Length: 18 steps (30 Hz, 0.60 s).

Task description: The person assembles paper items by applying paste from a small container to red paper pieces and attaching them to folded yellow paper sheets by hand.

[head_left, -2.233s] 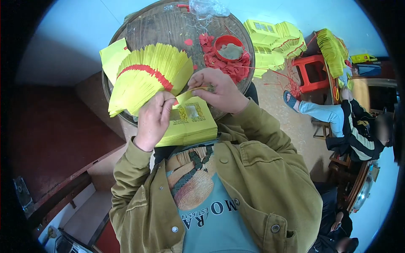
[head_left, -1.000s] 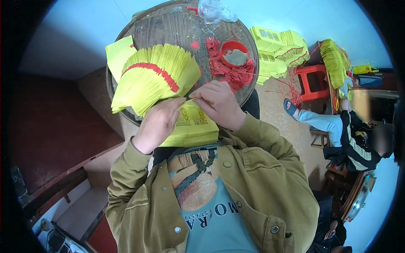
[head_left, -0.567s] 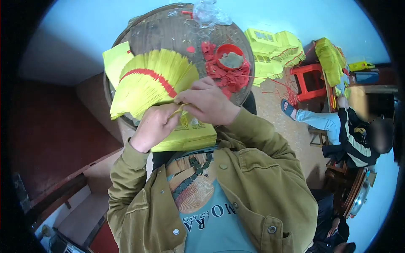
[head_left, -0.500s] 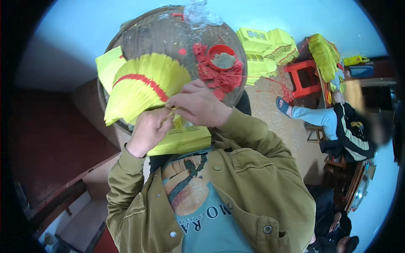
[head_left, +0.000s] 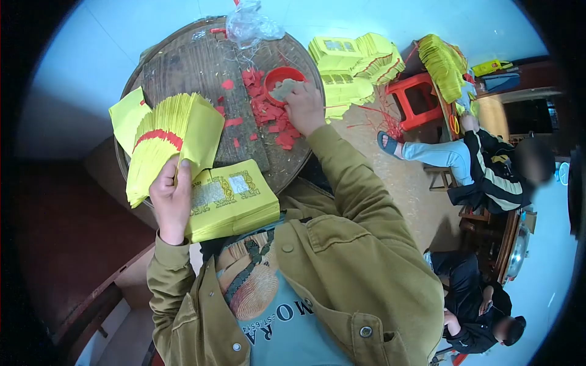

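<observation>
My left hand (head_left: 171, 196) is closed on the lower right part of the fanned yellow paper bundle (head_left: 160, 137), which has a red band across it. Right of that hand lies a thick stack of printed yellow paper (head_left: 235, 204), near my body. My right hand (head_left: 305, 108) reaches to the red bowl (head_left: 268, 83), its fingertips at the grey-green material (head_left: 283, 90) inside. Whether those fingers hold anything is hidden. Small red paper pieces (head_left: 266, 114) lie beside and below the bowl.
The round wooden table (head_left: 183, 67) carries a clear plastic bag (head_left: 251, 25) at its far edge. Beyond it are more yellow paper stacks (head_left: 339, 76) and a red stool (head_left: 416, 100). One person (head_left: 500, 165) sits at the right, another person (head_left: 473, 305) at the lower right.
My hands have come apart. The right one moved from above the printed stack to the red bowl; the left one moved onto the fanned bundle. The view has shifted, with table things now further left.
</observation>
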### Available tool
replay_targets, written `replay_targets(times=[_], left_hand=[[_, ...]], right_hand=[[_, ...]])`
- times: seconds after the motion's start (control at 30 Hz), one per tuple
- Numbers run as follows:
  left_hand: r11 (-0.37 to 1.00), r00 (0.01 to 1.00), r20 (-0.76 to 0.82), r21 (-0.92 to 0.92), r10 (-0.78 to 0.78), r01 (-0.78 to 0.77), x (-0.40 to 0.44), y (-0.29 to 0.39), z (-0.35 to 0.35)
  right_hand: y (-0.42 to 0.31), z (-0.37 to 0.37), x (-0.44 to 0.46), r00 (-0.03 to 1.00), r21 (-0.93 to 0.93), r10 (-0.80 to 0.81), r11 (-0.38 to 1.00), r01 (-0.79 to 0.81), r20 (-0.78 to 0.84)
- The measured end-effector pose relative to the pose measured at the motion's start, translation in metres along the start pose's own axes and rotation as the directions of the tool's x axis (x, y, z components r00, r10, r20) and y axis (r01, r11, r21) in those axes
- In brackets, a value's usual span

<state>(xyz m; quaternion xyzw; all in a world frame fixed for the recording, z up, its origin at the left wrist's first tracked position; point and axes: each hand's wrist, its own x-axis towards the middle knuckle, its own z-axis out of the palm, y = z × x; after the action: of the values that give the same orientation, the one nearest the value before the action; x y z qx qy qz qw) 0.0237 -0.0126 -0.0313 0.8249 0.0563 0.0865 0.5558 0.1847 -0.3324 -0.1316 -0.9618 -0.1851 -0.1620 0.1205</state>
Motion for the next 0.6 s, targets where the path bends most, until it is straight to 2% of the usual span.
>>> replay_targets(times=[0.07, 0.17, 0.23, 0.27, 0.3, 0.37, 0.4, 0.53, 0.6], left_hand=[[1.000, 1.000, 0.008, 0.005, -0.005, 0.005, 0.001, 0.000, -0.001], [1.000, 1.000, -0.014, 0.012, -0.004, 0.005, 0.001, -0.003, -0.001], [1.000, 0.999, -0.049, -0.001, -0.009, 0.009, -0.001, -0.004, 0.001], [1.000, 0.997, -0.079, -0.020, -0.004, 0.003, -0.002, -0.004, 0.001], [1.000, 0.997, -0.081, -0.014, -0.006, 0.004, -0.003, -0.005, 0.002], [1.000, 0.992, -0.128, -0.026, 0.004, -0.007, -0.004, -0.006, 0.003], [1.000, 0.992, -0.129, -0.024, 0.003, -0.006, -0.004, -0.005, 0.002], [0.999, 0.993, -0.117, -0.030, -0.028, 0.024, -0.004, -0.003, 0.002], [0.999, 0.993, -0.118, -0.012, -0.031, 0.030, -0.004, -0.003, 0.002]], right_hand=[[0.000, 0.006, 0.001, 0.999, -0.013, -0.034, 0.999, 0.034, 0.013], [-0.023, -0.010, -0.001, 0.997, 0.024, 0.031, 0.999, -0.029, -0.065], [-0.039, -0.009, -0.013, 0.994, 0.268, -0.003, 0.963, 0.033, -0.112], [-0.044, -0.004, -0.019, 0.990, 0.333, -0.084, 0.936, 0.117, -0.109], [-0.050, 0.001, -0.023, 0.990, 0.339, -0.085, 0.933, 0.118, -0.110], [-0.063, 0.011, -0.025, 0.997, 0.505, -0.070, 0.862, 0.048, 0.024], [-0.069, 0.015, -0.023, 0.994, 0.473, -0.092, 0.875, 0.105, -0.051], [-0.084, 0.028, -0.012, 0.989, 0.426, -0.136, 0.893, 0.147, -0.057], [-0.089, 0.028, -0.010, 0.987, 0.333, -0.110, 0.941, 0.065, 0.116]])
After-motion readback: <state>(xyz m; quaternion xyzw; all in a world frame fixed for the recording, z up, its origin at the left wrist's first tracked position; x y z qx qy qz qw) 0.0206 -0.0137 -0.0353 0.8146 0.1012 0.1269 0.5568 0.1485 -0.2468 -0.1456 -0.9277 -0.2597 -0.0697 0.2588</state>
